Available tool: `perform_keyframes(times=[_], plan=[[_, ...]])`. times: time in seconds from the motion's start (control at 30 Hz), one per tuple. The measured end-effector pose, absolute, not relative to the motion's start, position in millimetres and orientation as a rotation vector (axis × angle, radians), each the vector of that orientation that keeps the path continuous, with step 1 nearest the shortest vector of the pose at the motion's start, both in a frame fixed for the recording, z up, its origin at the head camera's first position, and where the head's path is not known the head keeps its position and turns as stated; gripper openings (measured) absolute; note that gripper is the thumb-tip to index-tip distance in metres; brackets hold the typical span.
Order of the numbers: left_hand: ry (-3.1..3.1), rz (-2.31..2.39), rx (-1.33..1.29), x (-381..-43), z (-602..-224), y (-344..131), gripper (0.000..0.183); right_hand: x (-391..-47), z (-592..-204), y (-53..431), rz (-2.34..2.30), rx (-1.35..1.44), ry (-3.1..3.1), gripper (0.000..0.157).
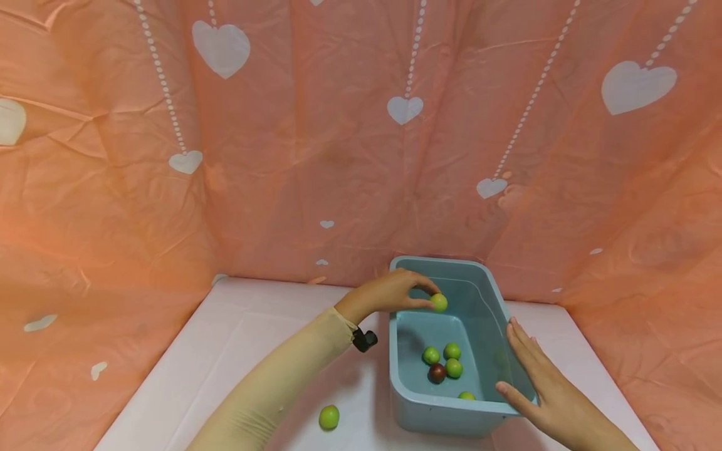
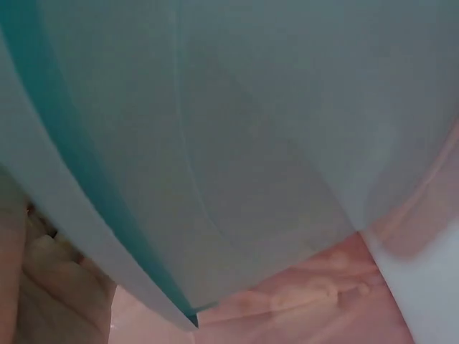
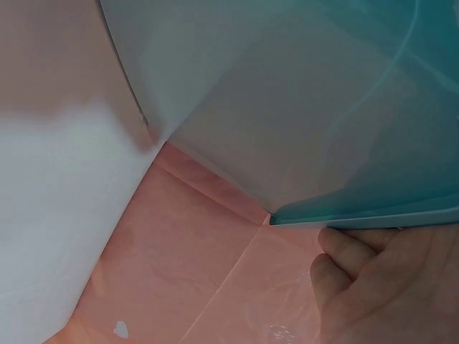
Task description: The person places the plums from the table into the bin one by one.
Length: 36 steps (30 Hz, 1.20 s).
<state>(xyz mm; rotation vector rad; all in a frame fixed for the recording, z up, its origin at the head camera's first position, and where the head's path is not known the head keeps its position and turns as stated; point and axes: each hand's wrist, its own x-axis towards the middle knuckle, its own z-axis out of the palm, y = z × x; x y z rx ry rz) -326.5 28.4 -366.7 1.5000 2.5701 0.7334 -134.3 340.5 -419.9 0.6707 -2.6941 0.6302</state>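
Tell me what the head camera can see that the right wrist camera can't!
Only the head view shows the left hand pinching a green fruit over the tub, the green fruits and one dark red fruit inside it, and another green fruit outside on the table.

Only the right wrist view shows, up close, the tub's outer wall beside the right hand.

Both show the right hand at the tub's rim, part of the tub, some of the pale table and the pink cloth.
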Motion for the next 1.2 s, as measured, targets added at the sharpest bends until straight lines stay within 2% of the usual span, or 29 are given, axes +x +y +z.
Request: perform_keyframes(times=[1.2], plan=[[2.533,0.539,1.427,-344.6,-383.2,77.1,0.031,-133.5,-419.3,340.2,0.605,0.647,-2.706,0.100]])
